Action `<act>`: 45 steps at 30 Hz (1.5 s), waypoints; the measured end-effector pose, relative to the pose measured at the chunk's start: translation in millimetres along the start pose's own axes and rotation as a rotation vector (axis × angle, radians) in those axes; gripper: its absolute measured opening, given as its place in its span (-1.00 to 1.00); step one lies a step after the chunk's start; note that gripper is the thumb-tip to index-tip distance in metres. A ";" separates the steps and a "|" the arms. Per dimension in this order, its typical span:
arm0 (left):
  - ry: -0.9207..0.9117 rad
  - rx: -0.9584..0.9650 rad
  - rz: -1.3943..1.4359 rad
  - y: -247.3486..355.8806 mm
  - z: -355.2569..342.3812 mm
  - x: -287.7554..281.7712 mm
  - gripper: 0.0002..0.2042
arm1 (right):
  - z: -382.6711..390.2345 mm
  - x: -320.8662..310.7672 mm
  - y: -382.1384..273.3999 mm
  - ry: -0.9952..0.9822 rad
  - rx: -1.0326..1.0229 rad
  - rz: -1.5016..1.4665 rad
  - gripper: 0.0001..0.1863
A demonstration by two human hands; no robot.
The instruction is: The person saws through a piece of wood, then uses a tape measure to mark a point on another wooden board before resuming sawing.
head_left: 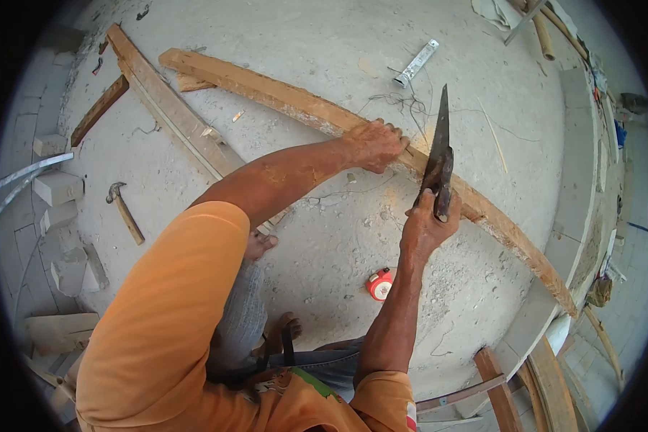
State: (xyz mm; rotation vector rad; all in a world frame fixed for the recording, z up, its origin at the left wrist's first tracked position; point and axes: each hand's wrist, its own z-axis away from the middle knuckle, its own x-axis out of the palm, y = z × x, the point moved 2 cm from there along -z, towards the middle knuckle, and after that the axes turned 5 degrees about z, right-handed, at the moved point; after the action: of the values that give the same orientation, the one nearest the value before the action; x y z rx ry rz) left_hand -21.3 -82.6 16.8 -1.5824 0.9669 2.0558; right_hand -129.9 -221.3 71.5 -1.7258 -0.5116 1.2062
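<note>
The beam (412, 159), crossing the floor (338, 245), is gripped by the left hand (376, 145) — fingers curled over it, presumably for steadiness — while the saw (441, 140) is held across it, handle wrapped by the right hand's (430, 229) fingers.

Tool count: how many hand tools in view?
3: saw in the right hand; hammer on the floor at left; red tape measure on the floor, lower centre. More may be hidden in the right-edge clutter.
</note>
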 end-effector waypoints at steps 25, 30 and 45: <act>0.025 -0.013 0.154 10.8 -19.4 19.9 -0.66 | 12.2 -4.0 -2.1 0.027 0.076 -0.068 -0.89; -0.035 -0.029 0.079 -19.5 -19.2 15.5 -0.56 | -2.9 12.3 -1.7 0.052 0.034 -0.023 -0.92; -0.064 0.007 0.150 -13.0 -26.2 17.5 -0.59 | 169.9 -60.8 -6.3 0.116 0.074 0.075 -0.59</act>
State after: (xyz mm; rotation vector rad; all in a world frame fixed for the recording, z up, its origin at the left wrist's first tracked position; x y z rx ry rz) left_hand 0.1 -94.2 -7.1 -1.4711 1.0988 2.1858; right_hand -305.8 -187.1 93.9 -1.7526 -0.3315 1.1547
